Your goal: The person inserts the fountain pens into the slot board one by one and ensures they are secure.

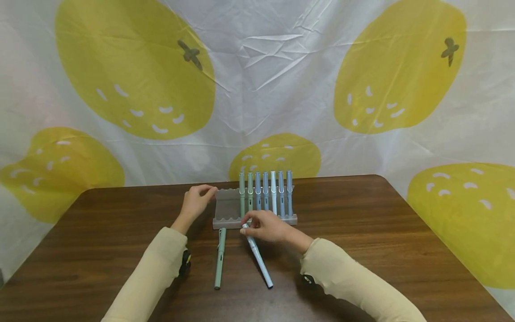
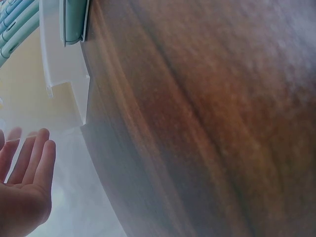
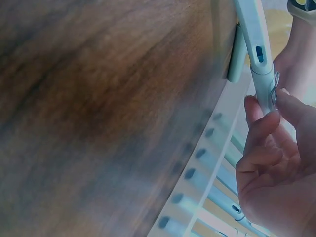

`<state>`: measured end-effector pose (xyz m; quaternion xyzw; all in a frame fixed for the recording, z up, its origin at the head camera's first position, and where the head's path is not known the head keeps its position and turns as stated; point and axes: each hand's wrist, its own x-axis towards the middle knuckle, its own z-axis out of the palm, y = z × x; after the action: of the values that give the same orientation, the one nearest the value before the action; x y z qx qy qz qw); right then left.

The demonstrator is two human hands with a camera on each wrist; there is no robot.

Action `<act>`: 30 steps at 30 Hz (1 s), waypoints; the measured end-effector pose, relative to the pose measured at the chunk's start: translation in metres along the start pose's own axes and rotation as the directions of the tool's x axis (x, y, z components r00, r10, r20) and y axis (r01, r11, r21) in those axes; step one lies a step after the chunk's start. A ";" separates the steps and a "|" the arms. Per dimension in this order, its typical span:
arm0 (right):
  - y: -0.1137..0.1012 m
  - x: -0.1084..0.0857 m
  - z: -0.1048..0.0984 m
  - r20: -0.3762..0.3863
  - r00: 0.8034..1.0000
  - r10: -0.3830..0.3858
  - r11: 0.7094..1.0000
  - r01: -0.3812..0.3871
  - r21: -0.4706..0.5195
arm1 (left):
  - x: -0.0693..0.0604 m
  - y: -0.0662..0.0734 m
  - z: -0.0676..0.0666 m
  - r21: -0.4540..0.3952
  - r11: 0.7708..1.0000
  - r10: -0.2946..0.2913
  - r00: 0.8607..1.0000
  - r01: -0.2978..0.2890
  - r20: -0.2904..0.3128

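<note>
My right hand point(image 1: 267, 226) pinches the capped end of a light blue pen point(image 1: 259, 261) between thumb and fingers. The pen slants toward the table's front, and its metal clip shows in the right wrist view, beside my thumb point(image 3: 292, 106). My left hand point(image 1: 197, 202) is at the upper left corner of a clear pen rack point(image 1: 227, 205), its fingers fairly straight in the left wrist view point(image 2: 32, 173). Whether they grip the rack's edge is hard to see. Several green, blue and pale pens point(image 1: 265, 190) stand side by side in the rack's middle and right.
A green pen point(image 1: 220, 259) lies on the brown wooden table point(image 1: 362, 268), in front of the rack's left part. Behind the table's far edge hangs a white cloth point(image 1: 273, 89) printed with large yellow fruit.
</note>
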<state>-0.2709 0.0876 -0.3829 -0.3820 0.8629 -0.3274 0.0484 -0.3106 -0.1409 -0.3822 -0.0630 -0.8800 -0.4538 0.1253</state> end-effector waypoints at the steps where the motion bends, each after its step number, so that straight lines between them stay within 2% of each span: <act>1: 0.000 0.000 0.000 -0.004 1.000 0.005 1.000 -0.005 0.005 | 0.000 0.000 0.000 -0.002 1.000 -0.002 1.000 0.002 0.000; 6: -0.002 0.002 -0.004 -0.060 0.998 0.030 0.999 -0.029 0.014 | 0.000 0.000 0.000 -0.002 1.000 -0.004 1.000 0.004 0.001; 15: -0.007 0.011 -0.018 -0.187 0.982 -0.012 1.000 0.009 -0.017 | 0.000 0.000 0.000 -0.004 1.000 -0.006 1.000 0.006 0.001; 20: -0.010 0.018 -0.025 -0.286 0.958 -0.017 0.998 -0.002 -0.065 | 0.000 0.000 0.000 -0.006 1.000 -0.003 1.000 0.003 0.005; 30: -0.012 0.032 -0.034 -0.445 0.896 -0.006 0.985 -0.072 -0.158 | 0.000 -0.001 0.000 -0.008 1.000 0.011 1.000 -0.011 0.001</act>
<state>-0.2970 0.0777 -0.3444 -0.2851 0.8824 -0.3299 -0.1767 -0.3113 -0.1414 -0.3829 -0.0683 -0.8778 -0.4567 0.1272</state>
